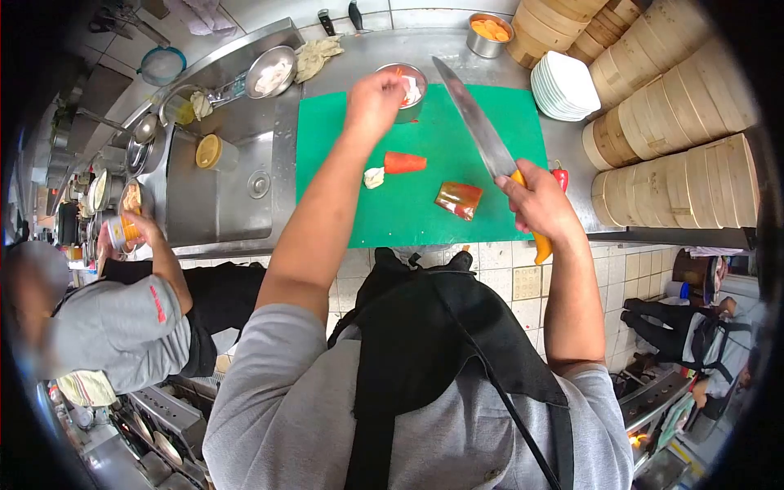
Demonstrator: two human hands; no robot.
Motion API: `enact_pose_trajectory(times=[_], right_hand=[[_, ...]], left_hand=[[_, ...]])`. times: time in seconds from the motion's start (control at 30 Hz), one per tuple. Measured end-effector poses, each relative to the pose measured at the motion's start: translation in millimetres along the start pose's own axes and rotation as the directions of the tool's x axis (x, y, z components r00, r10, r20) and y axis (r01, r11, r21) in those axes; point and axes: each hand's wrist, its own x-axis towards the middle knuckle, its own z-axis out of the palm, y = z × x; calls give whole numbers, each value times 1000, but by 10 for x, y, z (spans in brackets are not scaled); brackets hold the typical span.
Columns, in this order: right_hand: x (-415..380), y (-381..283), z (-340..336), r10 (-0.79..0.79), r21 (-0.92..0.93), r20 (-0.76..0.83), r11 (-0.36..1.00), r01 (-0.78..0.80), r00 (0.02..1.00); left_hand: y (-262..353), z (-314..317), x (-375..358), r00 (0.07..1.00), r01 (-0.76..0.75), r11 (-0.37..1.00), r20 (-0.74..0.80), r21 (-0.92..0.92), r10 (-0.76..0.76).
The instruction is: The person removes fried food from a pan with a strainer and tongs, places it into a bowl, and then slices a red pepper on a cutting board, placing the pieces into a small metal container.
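My right hand (539,200) grips a large kitchen knife (478,122) by its yellow handle, blade pointing away over the green cutting board (327,192). My left hand (376,104) is over the near-left rim of a round metal container (411,113) with white and red pieces inside. Its fingers are curled together, and I cannot make out what is in them. On the board lie a carrot piece (405,162), a small whitish chunk (373,177) touching or close beside it, and a reddish-green pepper piece (459,200).
A sink (220,196) holding a yellow-lidded tub (210,152) is on the left. Square white plates (563,86) and stacked bamboo steamers (674,192) line the right. A tin of orange slices (490,35) stands behind. Co-workers (139,327) are at left and far right.
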Motion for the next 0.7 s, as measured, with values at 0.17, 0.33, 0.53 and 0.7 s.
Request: enact_pose_trajectory(times=[0.17, 0.33, 0.53, 0.7], right_hand=[[-110, 541, -95, 91, 110, -35, 990, -87, 995], [-216, 978, -87, 188, 151, -44, 972, -180, 981], [-230, 1342, -13, 167, -46, -106, 984, -173, 980], [-285, 1429, 31, -32, -493, -177, 868, -60, 984]], left_hand=[[-8, 292, -1016, 917, -28, 966, 392, 256, -77], [28, 675, -1527, 887, -133, 934, 461, 332, -37], [-84, 1054, -1223, 862, -333, 924, 459, 188, 217], [-75, 1216, -1008, 805, -447, 873, 514, 198, 296]])
